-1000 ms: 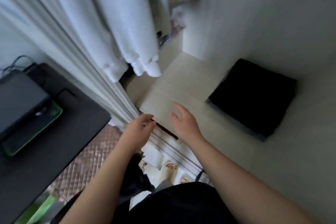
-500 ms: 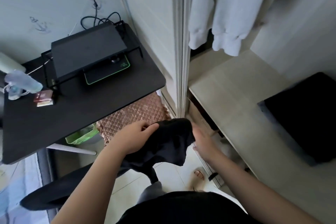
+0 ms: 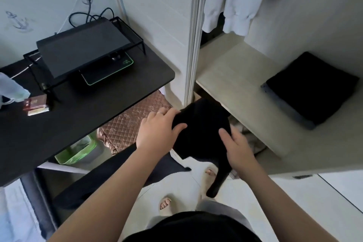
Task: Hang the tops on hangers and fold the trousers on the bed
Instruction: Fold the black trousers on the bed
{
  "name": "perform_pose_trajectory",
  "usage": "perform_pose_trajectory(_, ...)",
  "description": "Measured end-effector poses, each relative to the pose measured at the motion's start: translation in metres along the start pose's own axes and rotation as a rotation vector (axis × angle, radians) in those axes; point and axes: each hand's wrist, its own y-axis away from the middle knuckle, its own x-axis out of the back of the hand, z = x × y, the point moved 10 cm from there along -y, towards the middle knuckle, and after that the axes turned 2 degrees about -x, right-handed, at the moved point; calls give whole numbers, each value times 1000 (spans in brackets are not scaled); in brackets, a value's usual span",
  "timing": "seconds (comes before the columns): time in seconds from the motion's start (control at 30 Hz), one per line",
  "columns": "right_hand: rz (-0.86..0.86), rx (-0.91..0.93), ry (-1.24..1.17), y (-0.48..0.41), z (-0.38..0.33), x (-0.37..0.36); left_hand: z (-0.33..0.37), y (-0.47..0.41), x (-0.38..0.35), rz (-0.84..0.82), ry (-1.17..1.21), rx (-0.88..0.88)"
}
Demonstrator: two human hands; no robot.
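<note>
Beside shelf edge [image 3: 247, 123], black garment [image 3: 200, 127] in left hand [image 3: 157, 133] and right hand [image 3: 237, 147]

Desk [image 3: 88, 120] left of wardrobe shelf [image 3: 235, 88]; folded cloth [image 3: 312, 86] on shelf at right; garment [image 3: 202, 127] before shelf's front edge.

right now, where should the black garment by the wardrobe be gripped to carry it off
Grip the black garment probably at its bunched top, from both sides, where the left hand and right hand flank it. Its loose end dangles floorward; held there, the bulk would likely sag.
</note>
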Motion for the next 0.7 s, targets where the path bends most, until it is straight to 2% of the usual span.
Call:
perform_pose_trajectory(0.13,10,46,-88,29,-44,2,-11,18,19,151,122,4)
perform_pose_trajectory(0.3,-318,-22,-245,56,-74,-40,-54,58,43,278,333,237)
perform_pose_trajectory(0.47,-532,-15,-122,78,-91,-92,-94,131,82,566,630,424)
perform_pose_trajectory(0.6,-620,54,-25,97,-109,-144,-128,213,129,818,655,527)
perform_pose_trajectory(0.7,-734,198,104,126,-130,-200,-154,279,170,990,585,602)
